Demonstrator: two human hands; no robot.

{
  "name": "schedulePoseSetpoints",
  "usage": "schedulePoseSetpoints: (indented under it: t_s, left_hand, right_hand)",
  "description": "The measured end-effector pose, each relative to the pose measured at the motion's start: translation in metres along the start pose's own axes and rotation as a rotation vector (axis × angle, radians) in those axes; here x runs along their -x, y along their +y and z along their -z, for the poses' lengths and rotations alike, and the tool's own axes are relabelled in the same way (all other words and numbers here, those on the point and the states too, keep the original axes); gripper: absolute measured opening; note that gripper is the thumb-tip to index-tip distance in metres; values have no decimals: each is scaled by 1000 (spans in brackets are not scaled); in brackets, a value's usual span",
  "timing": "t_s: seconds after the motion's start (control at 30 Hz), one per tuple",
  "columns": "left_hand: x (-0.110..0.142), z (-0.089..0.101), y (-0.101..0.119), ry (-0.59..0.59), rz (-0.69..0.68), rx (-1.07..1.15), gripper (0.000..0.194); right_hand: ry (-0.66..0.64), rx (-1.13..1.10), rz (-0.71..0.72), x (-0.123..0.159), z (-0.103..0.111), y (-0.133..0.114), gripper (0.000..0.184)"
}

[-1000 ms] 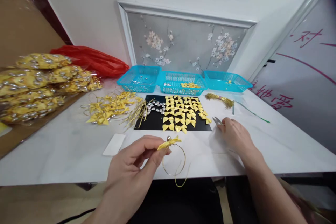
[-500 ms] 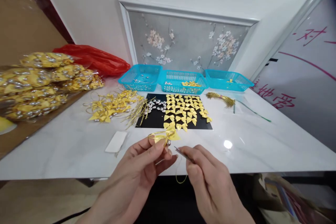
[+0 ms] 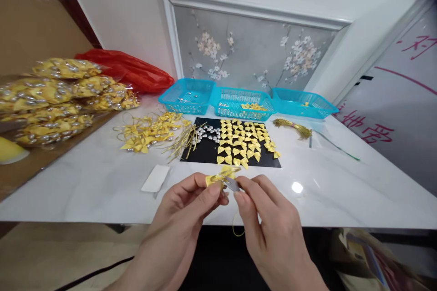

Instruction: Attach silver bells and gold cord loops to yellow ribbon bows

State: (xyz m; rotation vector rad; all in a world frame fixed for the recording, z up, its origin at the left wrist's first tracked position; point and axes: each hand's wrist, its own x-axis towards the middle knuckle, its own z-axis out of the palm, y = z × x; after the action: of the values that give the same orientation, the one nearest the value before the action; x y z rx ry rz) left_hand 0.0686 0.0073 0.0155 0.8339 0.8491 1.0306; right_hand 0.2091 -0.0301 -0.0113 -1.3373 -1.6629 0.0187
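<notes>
Metal tool [image 3: 232,184], gripped by the right hand [image 3: 275,218], has reached the bow [image 3: 210,181] the left hand [image 3: 184,213] pinches; beyond, three baskets [image 3: 239,112], red “爱” [image 3: 378,133].

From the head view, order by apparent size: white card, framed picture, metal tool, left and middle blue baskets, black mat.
1. Framed picture
2. Black mat
3. Left blue basket and middle blue basket: too alike to rank
4. White card
5. Metal tool, partly covered by the right hand

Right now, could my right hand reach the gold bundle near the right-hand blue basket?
Probably yes: nothing shows blocking your right hand from the gold bundle, passing right of the black mat, though that hand holds a metal tool.
</notes>
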Motion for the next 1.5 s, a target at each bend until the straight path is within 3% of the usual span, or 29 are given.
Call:
schedulePoseSetpoints:
  t_s: [0.47,0.63,0.73,0.83,0.97,1.1,1.33,1.4,1.5]
  left_hand:
    - [-2,1,-3,-39,-3,-32,12]
    - [-2,2,-2,6,34,14,10]
    - [-5,3,-1,53,78,113,11]
    - [-9,5,-1,76,110,204,13]
    - [-11,5,-1,86,102,235,15]
    - [-10,5,-2,15,73,138,12]
    - [-6,4,0,24,-94,-150,12]
    - [-5,4,0,35,-129,-208,11]
    - [-7,5,-3,35,-185,-263,9]
  right_hand:
    - [1,-64,-53,-1,-1,4,24]
    - [-23,-98,-60,2,10,7,25]
    - [-64,18,-76,4,27,35,28]
    - [-78,412,-195,2,42,86,34]
    - [-116,598,-298,-11,45,147,32]
    - [-235,659,-307,-21,35,167,31]
    - [-209,611,-304,-24,30,160,30]
    - [-172,536,-264,-22,33,139,26]
    - [-161,353,-155,-15,35,87,21]
